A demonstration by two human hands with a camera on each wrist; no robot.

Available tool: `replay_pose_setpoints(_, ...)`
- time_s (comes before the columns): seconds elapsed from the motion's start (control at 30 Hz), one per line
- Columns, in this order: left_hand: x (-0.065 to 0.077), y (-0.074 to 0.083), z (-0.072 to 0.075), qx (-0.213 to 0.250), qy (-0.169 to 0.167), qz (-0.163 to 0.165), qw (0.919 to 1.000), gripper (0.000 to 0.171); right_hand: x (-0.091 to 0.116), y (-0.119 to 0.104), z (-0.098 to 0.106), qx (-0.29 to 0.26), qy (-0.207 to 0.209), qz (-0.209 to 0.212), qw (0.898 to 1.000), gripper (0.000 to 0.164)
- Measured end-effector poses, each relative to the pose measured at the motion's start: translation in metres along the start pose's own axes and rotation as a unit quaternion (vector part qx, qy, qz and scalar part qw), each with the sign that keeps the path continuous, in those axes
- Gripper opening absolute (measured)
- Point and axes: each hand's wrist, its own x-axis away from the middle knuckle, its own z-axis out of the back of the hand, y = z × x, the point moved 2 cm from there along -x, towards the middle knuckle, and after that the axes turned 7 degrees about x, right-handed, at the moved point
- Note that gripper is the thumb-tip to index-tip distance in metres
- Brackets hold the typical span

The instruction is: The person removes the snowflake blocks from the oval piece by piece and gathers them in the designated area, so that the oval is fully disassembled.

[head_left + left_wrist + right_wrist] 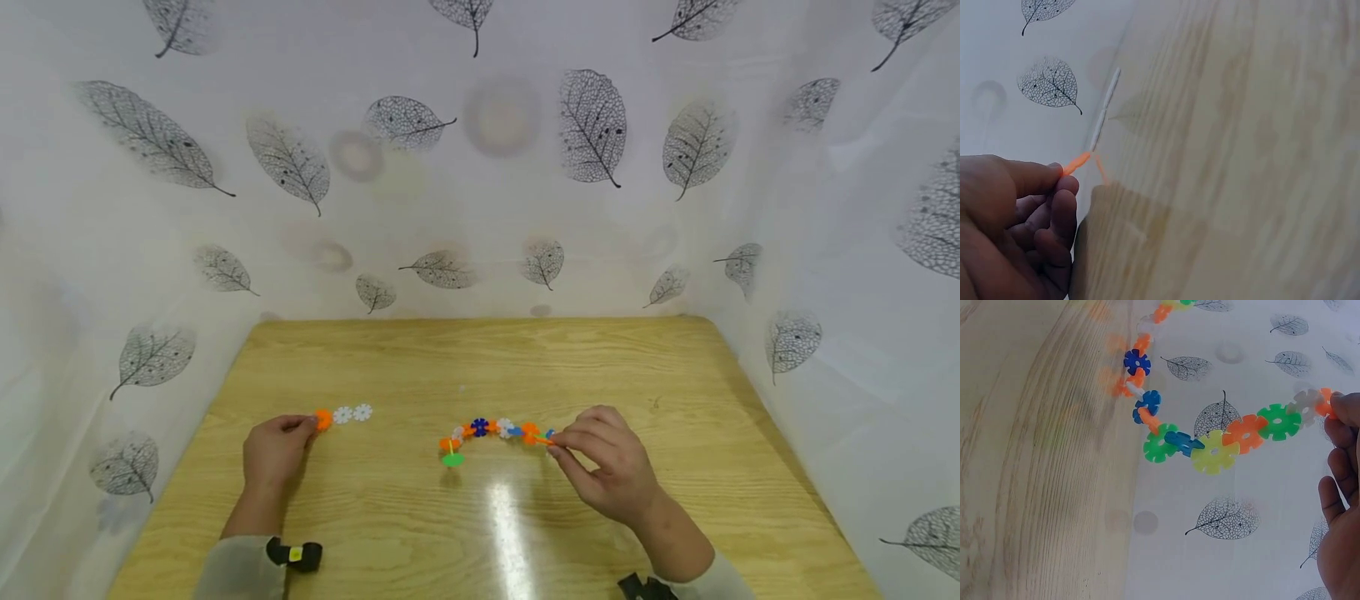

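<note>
Watching from afar, I see a leaf-print sheet (495, 200) behind and beside the bench (390, 358). The right hand (615, 467) is over the bench's right half, the left hand (276, 450) over its left, both pinching. The right pinches one end of a long chain of colored discs (480, 427), arched above the bench's middle; the left, a short chain (342, 415) near the bench's left edge, by its orange disc (323, 420).

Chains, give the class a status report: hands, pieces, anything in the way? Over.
Left hand pinches short chain by its orange disc. Right hand pinches long chain. Both chains apart, no obstacle seen between.
</note>
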Motion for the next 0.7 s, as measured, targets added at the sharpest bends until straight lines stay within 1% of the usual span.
replay_pose_setpoints(0.23, -0.006, 0.000, 0.002, -0.031, -0.016, 0.006, 0.9994, 0.047, 0.000, 0.000, 0.001, -0.003, 0.003, 0.005, 1.000, 0.021)
replay_pose_setpoints(0.33, -0.007, 0.000, 0.003, -0.052, -0.013, -0.001, 0.9986, 0.047, 0.000, -0.001, 0.001, -0.003, 0.003, 0.004, 1.000, 0.020)
replay_pose_setpoints(0.4, -0.008, 0.000, 0.005, -0.064, -0.017, -0.008, 0.9978, 0.047, 0.001, -0.001, 0.001, -0.003, 0.003, 0.002, 1.000, 0.020)
replay_pose_setpoints(0.6, -0.012, -0.004, 0.007, -0.074, -0.046, -0.014, 0.9961, 0.047, 0.002, -0.001, 0.001, -0.003, 0.001, -0.004, 1.000, 0.020)
replay_pose_setpoints(0.7, -0.014, -0.005, 0.007, -0.075, -0.050, -0.017, 0.9958, 0.047, 0.003, -0.001, 0.002, -0.003, 0.001, -0.005, 1.000, 0.020)
